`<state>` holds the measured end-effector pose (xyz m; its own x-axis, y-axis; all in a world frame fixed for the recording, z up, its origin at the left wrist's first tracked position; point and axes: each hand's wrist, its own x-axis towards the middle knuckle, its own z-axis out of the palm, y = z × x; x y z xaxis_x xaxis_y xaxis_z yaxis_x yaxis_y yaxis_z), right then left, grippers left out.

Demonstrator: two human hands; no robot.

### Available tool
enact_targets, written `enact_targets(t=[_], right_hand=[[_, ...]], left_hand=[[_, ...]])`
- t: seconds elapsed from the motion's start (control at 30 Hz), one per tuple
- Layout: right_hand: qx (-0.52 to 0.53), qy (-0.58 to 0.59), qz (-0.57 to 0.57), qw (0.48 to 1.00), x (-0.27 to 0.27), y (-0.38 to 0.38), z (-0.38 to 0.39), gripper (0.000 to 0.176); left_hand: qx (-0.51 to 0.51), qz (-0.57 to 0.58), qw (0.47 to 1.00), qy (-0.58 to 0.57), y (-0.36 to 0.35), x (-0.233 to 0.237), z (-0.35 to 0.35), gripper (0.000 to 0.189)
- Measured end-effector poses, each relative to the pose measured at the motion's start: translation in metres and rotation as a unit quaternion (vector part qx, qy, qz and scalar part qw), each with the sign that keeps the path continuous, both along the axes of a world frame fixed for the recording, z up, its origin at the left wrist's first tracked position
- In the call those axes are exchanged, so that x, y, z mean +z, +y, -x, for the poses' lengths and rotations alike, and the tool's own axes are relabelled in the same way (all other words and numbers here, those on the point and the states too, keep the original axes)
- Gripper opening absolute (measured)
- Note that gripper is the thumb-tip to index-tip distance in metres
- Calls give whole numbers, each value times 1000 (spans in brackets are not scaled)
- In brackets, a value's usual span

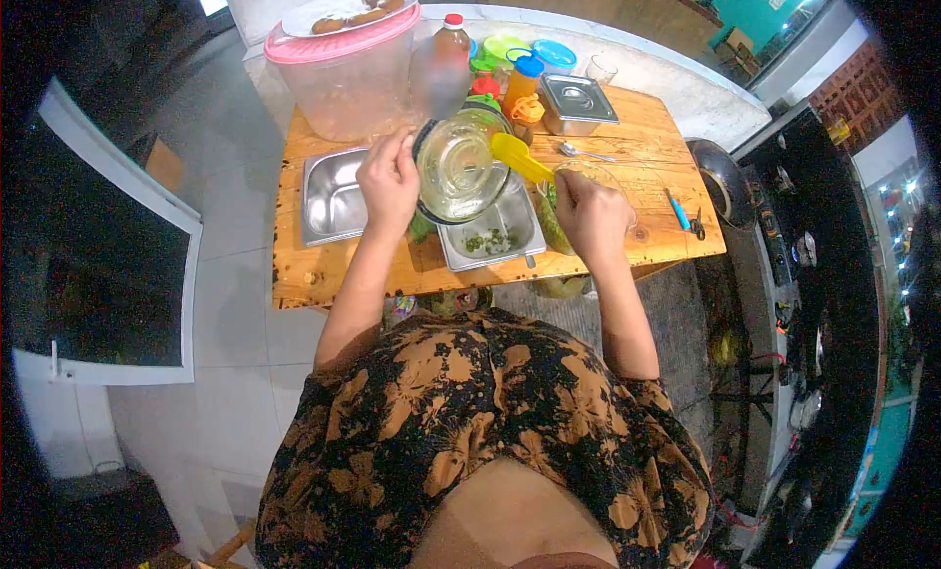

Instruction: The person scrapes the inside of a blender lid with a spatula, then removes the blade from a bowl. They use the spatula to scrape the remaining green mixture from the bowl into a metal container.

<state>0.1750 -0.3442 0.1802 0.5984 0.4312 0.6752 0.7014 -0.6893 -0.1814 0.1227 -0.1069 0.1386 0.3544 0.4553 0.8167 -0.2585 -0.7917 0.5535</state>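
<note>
My left hand [389, 182] grips the rim of a clear bowl [461, 169]. The bowl is tilted above a metal tray [534, 244], and a pale wet residue clings to its inside. In my right hand [593, 214] is a yellow spatula [520, 157], its broad end at the bowl's right side; whether that end is a flat blade or a spoon is hard to tell. Chopped green pieces [488, 242] lie on the bottom of the tray below. Beside my right hand, something long and green [555, 221] is partly hidden.
A second metal tray [333, 192] stands at the left. Behind are a pink-lidded tub [338, 84], a red-capped bottle [453, 45], an orange bottle [522, 84] and a lidded steel container [580, 103]. A spoon [586, 152] and a blue-handled tool [677, 208] lie rightward on the wooden table [652, 143].
</note>
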Motion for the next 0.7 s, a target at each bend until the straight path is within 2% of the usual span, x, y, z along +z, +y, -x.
enact_targets(t=[0.07, 0.17, 0.23, 0.3, 0.43, 0.5, 0.63, 0.7], right_hand=[[-12, -9, 43, 999, -6, 8, 0, 11], [-10, -3, 49, 999, -7, 16, 2, 11], [-6, 5, 43, 999, -3, 18, 0, 11], [29, -15, 6, 999, 0, 19, 0, 9], [35, -27, 61, 997, 8, 22, 5, 7], [52, -44, 77, 995, 8, 23, 6, 10], [77, -54, 99, 991, 10, 26, 4, 6], [104, -81, 138, 982, 12, 25, 3, 5]], left_hand=[[-12, -49, 999, 2, -9, 1, 4, 22], [-20, -77, 997, 23, -20, -4, 8, 21], [-22, -100, 995, -1, -23, -5, 6, 23], [-27, -118, 993, 1, -23, -2, 8, 34], [-26, -120, 992, 10, -24, 3, 9, 31], [-43, -74, 995, 58, -26, 5, 10, 19], [-40, -96, 993, 54, -24, 5, 5, 17], [-36, -95, 992, 80, -22, 6, 3, 22]])
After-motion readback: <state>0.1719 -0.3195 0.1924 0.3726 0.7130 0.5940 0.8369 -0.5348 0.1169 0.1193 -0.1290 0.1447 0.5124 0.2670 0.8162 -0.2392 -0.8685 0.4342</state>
